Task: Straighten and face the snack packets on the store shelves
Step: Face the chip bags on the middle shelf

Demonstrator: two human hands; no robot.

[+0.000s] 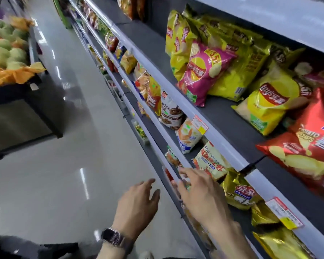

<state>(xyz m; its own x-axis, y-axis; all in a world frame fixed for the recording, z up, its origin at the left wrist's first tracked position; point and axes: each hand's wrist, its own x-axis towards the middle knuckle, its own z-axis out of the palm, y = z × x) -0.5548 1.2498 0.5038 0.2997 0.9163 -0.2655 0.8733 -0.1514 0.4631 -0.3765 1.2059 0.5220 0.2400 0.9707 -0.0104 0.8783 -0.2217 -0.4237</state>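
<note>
Left hand [138, 200] held open, fingers relaxed, nothing gripped. Right hand [200, 191] spread open at lower shelf edge, nothing held, just short of cream packet [209, 163]. Snack packets [269, 101] piled askew on shelves [223, 109].

Far packets [91, 15] (perhaps snacks) blurry

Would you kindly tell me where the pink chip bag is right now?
In the head view, the pink bag stands upper right on the chip shelf, leaning against yellow bags.
</note>
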